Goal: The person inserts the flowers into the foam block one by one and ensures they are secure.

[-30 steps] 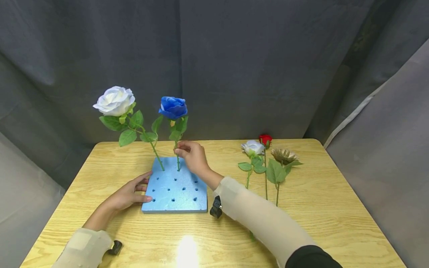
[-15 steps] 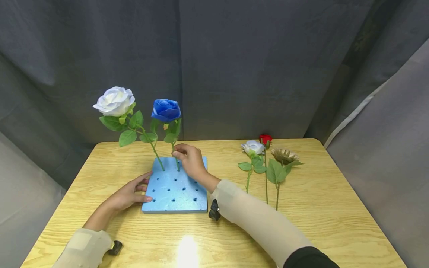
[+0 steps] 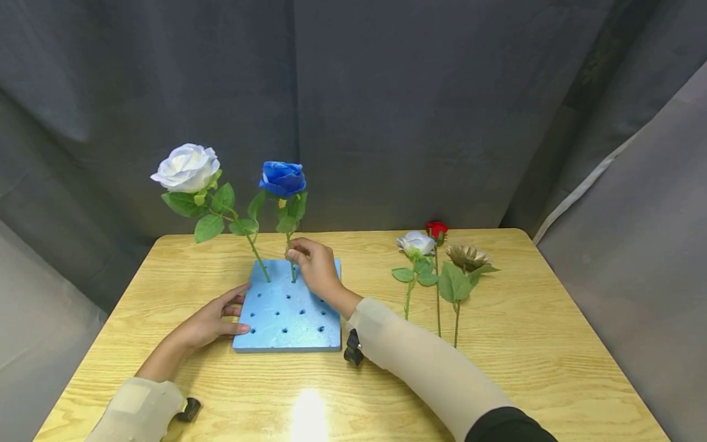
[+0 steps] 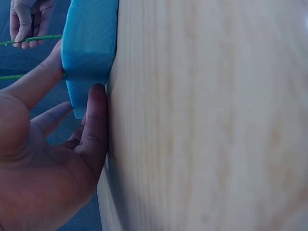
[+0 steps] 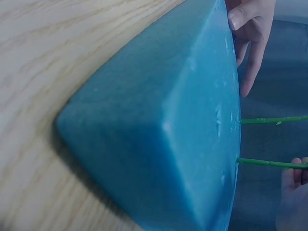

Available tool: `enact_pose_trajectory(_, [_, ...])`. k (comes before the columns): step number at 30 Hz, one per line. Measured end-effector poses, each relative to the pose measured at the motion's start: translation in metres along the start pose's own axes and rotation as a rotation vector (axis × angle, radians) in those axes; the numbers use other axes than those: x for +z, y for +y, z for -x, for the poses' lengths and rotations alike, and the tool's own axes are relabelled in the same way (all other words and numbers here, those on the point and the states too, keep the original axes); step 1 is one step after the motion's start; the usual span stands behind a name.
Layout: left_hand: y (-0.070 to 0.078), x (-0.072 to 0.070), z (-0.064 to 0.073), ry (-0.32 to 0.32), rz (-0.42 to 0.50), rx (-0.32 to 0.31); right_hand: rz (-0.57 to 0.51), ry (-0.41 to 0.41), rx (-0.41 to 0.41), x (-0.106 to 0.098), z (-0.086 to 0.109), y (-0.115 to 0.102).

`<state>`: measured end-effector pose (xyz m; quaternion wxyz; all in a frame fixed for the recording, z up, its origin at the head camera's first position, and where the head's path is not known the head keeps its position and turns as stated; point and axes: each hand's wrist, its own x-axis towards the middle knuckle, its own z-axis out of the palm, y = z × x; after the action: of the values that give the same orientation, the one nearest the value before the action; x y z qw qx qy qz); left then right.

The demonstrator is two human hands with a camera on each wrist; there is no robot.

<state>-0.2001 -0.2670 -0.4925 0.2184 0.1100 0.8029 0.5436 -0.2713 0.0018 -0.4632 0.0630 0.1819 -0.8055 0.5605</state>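
My right hand (image 3: 316, 267) pinches the green stem of a blue rose (image 3: 282, 179) between thumb and fingers. The stem's lower end stands in a hole of a light blue foam board (image 3: 295, 322). To its left, a white rose (image 3: 186, 168) stands tilted leftward in another hole. My left hand (image 3: 208, 320) rests against the board's left edge, thumb on top and fingers spread along the side. In the left wrist view, the board (image 4: 91, 45) lies between the thumb and a lower finger. The right wrist view shows the board's corner (image 5: 144, 125) and the two stems.
On the table's right side lie a pale white rose (image 3: 417, 244), a red rose (image 3: 437, 230) and a brownish-gold flower (image 3: 467, 258); the right forearm covers their lower stems. Several other holes dot the board. Grey curtains (image 3: 386, 110) hang behind the wooden table (image 3: 552, 350).
The blue rose's head swung left with my right hand, then partly back to the right. Its stem stays in the same hole. The left hand and the white rose stayed nearly still.
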Motion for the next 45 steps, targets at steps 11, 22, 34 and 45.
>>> enact_pose_trajectory(11, [-0.001, -0.001, 0.002, -0.003, -0.028, 0.008, 0.007, -0.013, 0.000, 0.001, 0.003, -0.001])
enact_pose_trajectory(22, [-0.002, 0.000, 0.001, 0.000, -0.023, 0.013, -0.018, -0.011, 0.005, -0.004, 0.008, 0.001])
enact_pose_trajectory(34, [-0.002, -0.001, 0.002, -0.005, -0.021, 0.018, -0.040, -0.025, 0.023, -0.014, 0.011, 0.006])
enact_pose_trajectory(45, [0.000, 0.000, 0.001, -0.001, -0.035, 0.022, -0.055, -0.030, 0.047, -0.035, 0.020, 0.016])
